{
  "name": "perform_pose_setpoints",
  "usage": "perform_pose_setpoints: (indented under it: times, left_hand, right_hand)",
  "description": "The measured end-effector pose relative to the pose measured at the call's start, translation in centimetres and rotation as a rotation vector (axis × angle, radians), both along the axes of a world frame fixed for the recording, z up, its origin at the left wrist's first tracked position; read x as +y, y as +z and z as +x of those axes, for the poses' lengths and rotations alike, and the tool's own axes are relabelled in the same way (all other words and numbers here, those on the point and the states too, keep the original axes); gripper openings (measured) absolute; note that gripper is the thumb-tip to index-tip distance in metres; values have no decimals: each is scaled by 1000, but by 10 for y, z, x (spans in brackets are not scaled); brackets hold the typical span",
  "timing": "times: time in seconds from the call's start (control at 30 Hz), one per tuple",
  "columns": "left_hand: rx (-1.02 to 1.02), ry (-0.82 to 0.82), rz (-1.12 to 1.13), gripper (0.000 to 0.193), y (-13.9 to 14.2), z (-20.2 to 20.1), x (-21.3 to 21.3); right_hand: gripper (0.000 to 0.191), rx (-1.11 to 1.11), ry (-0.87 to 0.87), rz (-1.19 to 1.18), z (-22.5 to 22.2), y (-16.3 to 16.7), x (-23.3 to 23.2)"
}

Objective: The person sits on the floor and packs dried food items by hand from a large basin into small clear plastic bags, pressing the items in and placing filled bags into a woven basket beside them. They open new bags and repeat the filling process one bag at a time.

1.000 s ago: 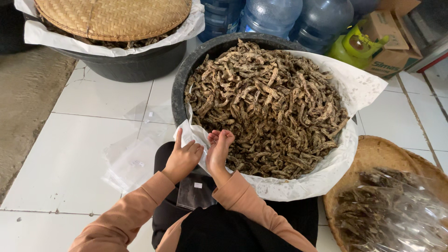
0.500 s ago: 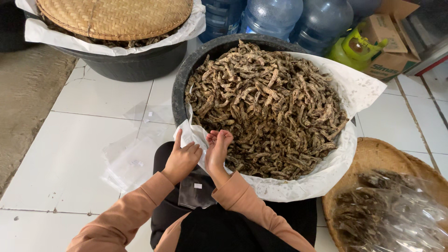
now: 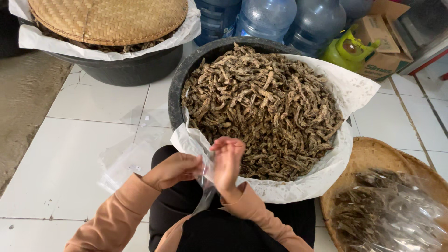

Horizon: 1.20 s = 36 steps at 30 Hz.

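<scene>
A: Since the earlier frame, your hands lifted a little off the tub's rim, and the clear bag (image 3: 206, 189) came up between them.

B: What were they holding?

A: Your left hand (image 3: 173, 170) pinched the bag's left edge; your right hand (image 3: 228, 161) gripped the other edge, fingers closed on the film. The bag hung over your lap, just at the near edge of the tub (image 3: 176, 88).

B: And around you?

A: Dried strips (image 3: 263, 109) filled the tub on its white liner (image 3: 347, 86). More bags (image 3: 128, 156) lay on the floor (image 3: 65, 154) at your left.
</scene>
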State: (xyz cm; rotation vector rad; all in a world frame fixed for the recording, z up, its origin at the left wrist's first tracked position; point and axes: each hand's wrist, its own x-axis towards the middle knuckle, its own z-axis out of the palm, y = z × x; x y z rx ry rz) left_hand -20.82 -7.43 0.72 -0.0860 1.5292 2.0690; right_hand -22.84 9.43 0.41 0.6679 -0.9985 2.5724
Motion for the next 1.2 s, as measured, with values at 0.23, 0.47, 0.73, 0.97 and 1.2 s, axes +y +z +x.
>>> perform_pose_setpoints:
  times: [0.23, 0.47, 0.73, 0.97, 1.2]
  left_hand:
    - [187, 437, 425, 23, 71, -43, -3]
    - [1353, 632, -863, 27, 89, -73, 94]
    - [1557, 633, -975, 45, 81, -54, 132]
    - [1864, 363, -829, 44, 40, -22, 143]
    - [1381, 357, -263, 44, 17, 24, 116]
  right_hand:
    - [23, 315, -346, -39, 17, 93, 78]
    - [24, 69, -91, 277, 17, 78, 79]
    - [42, -155, 17, 148, -17, 48, 94]
    - [68, 39, 177, -8, -36, 55, 116]
    - [74, 350, 8, 476, -44, 62, 101]
